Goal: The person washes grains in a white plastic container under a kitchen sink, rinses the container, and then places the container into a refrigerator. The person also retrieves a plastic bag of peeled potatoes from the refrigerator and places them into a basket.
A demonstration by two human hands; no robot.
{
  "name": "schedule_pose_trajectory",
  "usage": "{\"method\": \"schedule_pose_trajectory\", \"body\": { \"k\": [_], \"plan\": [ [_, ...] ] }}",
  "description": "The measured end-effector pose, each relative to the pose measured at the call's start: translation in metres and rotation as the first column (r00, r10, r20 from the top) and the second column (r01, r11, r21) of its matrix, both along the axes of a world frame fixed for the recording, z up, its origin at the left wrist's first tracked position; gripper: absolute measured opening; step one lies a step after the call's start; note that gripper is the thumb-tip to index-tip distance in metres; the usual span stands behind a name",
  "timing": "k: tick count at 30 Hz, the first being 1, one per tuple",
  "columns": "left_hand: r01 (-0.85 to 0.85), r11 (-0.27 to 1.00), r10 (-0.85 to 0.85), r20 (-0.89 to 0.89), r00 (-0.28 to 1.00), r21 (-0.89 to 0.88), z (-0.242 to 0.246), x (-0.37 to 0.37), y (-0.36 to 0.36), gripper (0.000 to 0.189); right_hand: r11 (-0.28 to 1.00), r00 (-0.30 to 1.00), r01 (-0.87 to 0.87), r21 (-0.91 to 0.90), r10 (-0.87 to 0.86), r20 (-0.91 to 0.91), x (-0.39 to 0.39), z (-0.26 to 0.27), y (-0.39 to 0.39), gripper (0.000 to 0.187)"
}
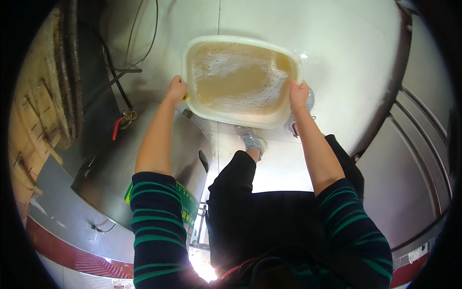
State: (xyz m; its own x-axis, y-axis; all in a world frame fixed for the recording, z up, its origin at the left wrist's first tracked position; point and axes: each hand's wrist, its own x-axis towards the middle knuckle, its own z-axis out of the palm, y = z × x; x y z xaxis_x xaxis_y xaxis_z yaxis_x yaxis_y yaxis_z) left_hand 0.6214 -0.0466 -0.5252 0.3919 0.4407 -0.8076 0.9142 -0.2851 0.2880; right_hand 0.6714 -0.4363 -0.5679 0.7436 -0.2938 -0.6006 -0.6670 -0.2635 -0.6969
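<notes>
A large white plastic basin point(238, 119) holds cloudy brown water point(231, 83) with patches of white foam on its surface. My left hand point(178, 89) grips the basin's left rim, and something small and yellow point(185, 96) shows just under the fingers. On the opposite side my right hand point(299, 94) is closed over the right rim, thumb on the upper edge. The basin is in front of my feet, and its near edge partly covers a grey shoe point(249, 139). I cannot tell whether its base touches the floor.
A stainless steel drum point(155, 133) with a red-handled valve point(117, 127) stands at my left. Beyond it are a black hose point(119, 86) and wooden boards point(36, 115) with protruding nails. A metal cabinet point(400, 162) lines my right. Pale floor tiles point(346, 72) extend ahead.
</notes>
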Motion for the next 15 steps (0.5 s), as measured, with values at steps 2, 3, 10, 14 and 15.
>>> {"method": "schedule_pose_trajectory", "body": {
  "k": [2,3,10,14,15],
  "plan": [
    [-0.003,0.999,0.004,0.031,1.000,-0.039,0.035,0.019,-0.028,0.016,1.000,1.000,0.019,-0.017,-0.020,-0.018,0.026,0.043,-0.023,0.020],
    [0.004,0.998,-0.002,0.026,1.000,-0.063,0.055,0.032,-0.043,0.016,1.000,1.000,-0.009,-0.015,0.009,0.023,0.039,0.067,-0.037,0.019],
    [0.044,0.978,-0.052,-0.033,0.998,-0.205,0.251,0.134,-0.129,0.016,0.998,0.996,0.032,-0.059,-0.027,0.090,0.149,0.298,-0.133,0.028],
    [0.170,0.974,-0.160,0.081,0.984,-0.151,0.411,0.190,-0.148,0.020,0.998,0.983,0.059,-0.008,-0.057,0.173,0.209,0.443,-0.150,0.032],
    [0.224,0.963,-0.208,0.120,0.971,-0.149,0.448,0.205,-0.156,0.022,0.998,0.976,0.060,0.008,-0.060,0.208,0.223,0.476,-0.155,0.032]
  ]
}}
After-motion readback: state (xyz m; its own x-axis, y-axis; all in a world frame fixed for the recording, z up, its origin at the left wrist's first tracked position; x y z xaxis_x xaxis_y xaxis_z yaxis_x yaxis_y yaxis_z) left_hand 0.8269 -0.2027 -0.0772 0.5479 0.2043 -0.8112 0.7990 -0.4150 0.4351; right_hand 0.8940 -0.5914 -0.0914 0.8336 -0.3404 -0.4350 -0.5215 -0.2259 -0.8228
